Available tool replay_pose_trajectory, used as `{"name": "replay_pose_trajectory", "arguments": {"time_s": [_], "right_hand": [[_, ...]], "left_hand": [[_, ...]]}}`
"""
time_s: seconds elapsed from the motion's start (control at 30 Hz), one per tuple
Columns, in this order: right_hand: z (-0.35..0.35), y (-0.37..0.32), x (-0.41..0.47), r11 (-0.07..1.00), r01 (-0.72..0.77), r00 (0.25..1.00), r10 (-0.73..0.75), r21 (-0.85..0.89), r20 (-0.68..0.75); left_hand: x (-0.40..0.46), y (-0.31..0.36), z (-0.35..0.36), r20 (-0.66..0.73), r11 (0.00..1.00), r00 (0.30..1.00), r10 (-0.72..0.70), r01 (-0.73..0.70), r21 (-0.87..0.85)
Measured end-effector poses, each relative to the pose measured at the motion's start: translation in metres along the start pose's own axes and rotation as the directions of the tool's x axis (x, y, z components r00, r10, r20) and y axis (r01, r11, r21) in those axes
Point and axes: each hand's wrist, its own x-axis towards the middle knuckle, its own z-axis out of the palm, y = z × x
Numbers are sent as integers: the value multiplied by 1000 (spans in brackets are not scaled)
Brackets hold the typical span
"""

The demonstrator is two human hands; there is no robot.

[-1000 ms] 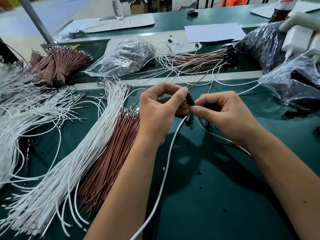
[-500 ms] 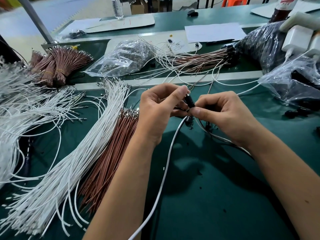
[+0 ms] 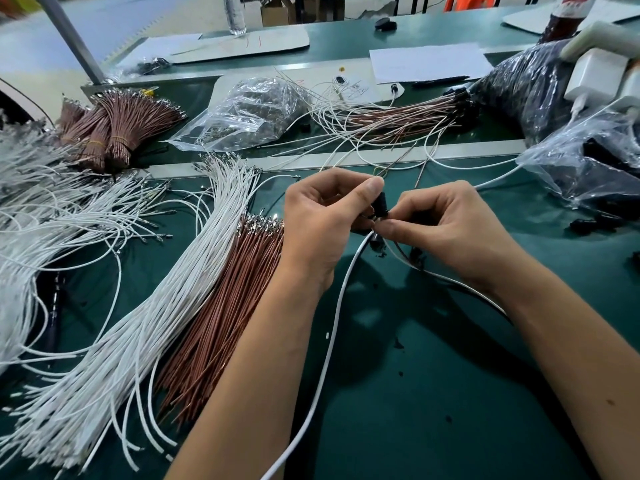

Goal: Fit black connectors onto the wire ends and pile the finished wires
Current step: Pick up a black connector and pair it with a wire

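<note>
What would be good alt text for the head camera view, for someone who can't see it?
Two hands, left hand and right hand, pinch a small black connector together above a green table. Loose white wires and brown wires lie fanned out to the left, and a pile of wires with black connectors fitted sits behind.

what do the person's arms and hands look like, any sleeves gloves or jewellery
Both forearms are bare as far as the frame shows, with no sleeve in view. The left hand and right hand wear no gloves, and no rings, watch or wristband show on them. The fingers have short, plain nails. No markings or tape are visible.
</note>
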Motion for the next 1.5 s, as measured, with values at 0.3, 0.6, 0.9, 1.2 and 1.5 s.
{"name": "replay_pose_trajectory", "arguments": {"time_s": [0.3,0.6,0.9,1.2,1.5], "right_hand": [[-1,1,0,998,-45,998,43,-54,-36],[6,-3,1,994,-85,993,79,-67,-85],[7,-3,1,998,-61,989,62,11,-132],[7,-1,2,988,-41,991,60,152,-120],[6,-2,0,985,13,995,4,172,-95]], "left_hand": [[2,-3,2,-44,995,999,-9,13,95],[3,-3,0,-144,993,988,-61,74,87],[0,0,3,-106,997,993,-58,63,46],[2,3,-1,-11,982,984,-177,176,-67],[-2,-1,0,132,992,986,-101,91,83]]}}
